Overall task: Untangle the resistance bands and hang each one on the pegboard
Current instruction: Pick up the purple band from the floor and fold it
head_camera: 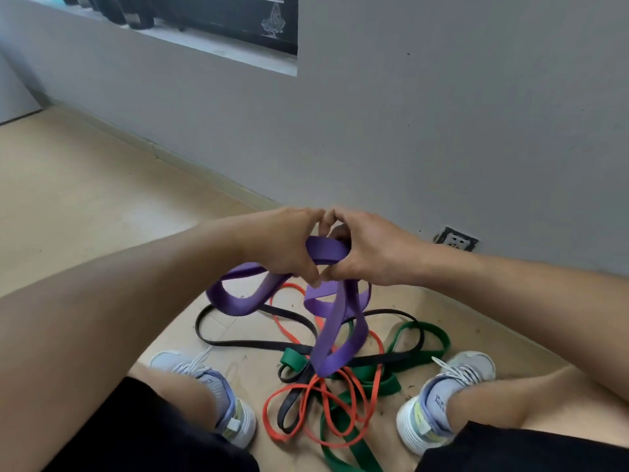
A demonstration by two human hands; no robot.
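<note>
Your left hand [286,247] and right hand [367,253] meet knuckle to knuckle, fingers of both curled round the wide purple band [326,321], which you hold lifted above the floor [85,206] while its flat, matte loops sag and twist back down into the heap. That heap lies between your shoes [211,393]: a thin orange band [340,434], a narrow black band [245,343] and a broad green band [435,338], all rubbery ribbons crossing one another. Nothing looks separated yet, and no pegboard shows, so nearly all the work remains.
</note>
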